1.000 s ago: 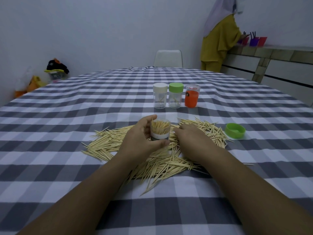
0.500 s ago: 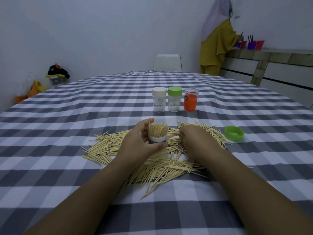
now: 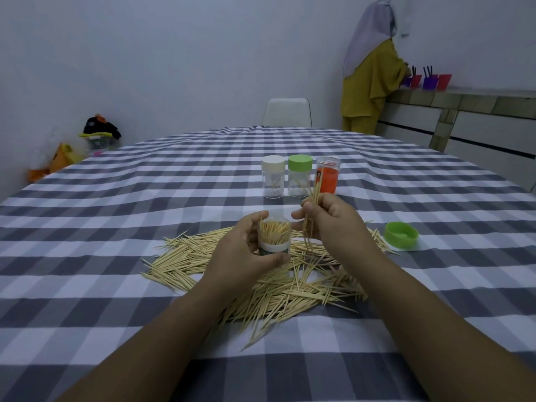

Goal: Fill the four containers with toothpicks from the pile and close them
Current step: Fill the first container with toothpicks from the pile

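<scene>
One checkered table (image 3: pixel 116 227) bears toothpick pile (image 3: pixel 261 280) at centre. Left hand (image 3: pixel 243 256) grips open container (image 3: pixel 274 237), toothpick-filled, above pile. Right hand (image 3: pixel 333 219) pinches toothpick bundle (image 3: pixel 311 210) at container's 3 o'clock. Three containers (image 3: pixel 298 179) at 12 o'clock. Loose green lid (image 3: pixel 401 235) at 3 o'clock.

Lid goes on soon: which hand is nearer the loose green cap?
Right. The right hand, pinching a toothpick bundle, sits just left of the green cap; the left hand holds the open container farther left.
</scene>
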### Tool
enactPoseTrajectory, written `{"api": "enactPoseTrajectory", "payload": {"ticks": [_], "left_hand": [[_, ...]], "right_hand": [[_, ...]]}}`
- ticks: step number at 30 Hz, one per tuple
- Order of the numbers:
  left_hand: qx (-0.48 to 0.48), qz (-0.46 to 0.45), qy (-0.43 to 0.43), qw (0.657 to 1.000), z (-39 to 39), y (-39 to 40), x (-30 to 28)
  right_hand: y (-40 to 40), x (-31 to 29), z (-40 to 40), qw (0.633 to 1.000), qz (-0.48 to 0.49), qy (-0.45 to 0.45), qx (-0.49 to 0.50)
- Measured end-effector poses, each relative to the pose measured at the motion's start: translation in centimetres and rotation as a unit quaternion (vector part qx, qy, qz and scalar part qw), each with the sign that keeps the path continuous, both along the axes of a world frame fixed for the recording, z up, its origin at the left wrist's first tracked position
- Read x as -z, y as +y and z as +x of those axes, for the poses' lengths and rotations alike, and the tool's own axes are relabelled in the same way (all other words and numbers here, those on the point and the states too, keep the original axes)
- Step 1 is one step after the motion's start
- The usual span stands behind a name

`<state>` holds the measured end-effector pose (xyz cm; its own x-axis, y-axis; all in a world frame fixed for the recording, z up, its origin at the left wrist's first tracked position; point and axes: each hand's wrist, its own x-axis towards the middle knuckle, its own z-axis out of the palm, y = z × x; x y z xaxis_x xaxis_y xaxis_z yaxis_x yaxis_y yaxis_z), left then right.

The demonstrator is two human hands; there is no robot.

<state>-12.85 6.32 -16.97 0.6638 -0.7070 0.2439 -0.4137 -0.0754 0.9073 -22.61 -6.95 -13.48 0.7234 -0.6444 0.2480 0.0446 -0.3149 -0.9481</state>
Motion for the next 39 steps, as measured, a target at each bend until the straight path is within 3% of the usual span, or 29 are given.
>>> {"api": "enactPoseTrajectory", "payload": {"ticks": [7,11,24,34,39], "left_hand": [[0.004,-0.002,-0.003,1.000,0.0,-0.2,0.0],[0.006,-0.003,-0.005,1.000,0.0,-0.2,0.1],[0.010,-0.015,-0.011,1.000,0.0,-0.1,0.2],[0.008,-0.012,-0.022,1.000,0.1,-0.1,0.2],[0.008,-0.009,-0.016,1.000,0.2,-0.2,0.3]], "right_hand": [[0.9,-0.4,0.4,0.983,0.077,-0.165,0.029],[1.6,-0.5,0.7,0.977,0.096,-0.188,0.021],[2.4,0.2,0.9,0.999,0.001,0.020,-0.037],[2.2,0.0,0.6,0.996,-0.040,0.067,-0.035],[2.1,-0.4,-0.1,0.991,-0.040,0.099,-0.080]]}}
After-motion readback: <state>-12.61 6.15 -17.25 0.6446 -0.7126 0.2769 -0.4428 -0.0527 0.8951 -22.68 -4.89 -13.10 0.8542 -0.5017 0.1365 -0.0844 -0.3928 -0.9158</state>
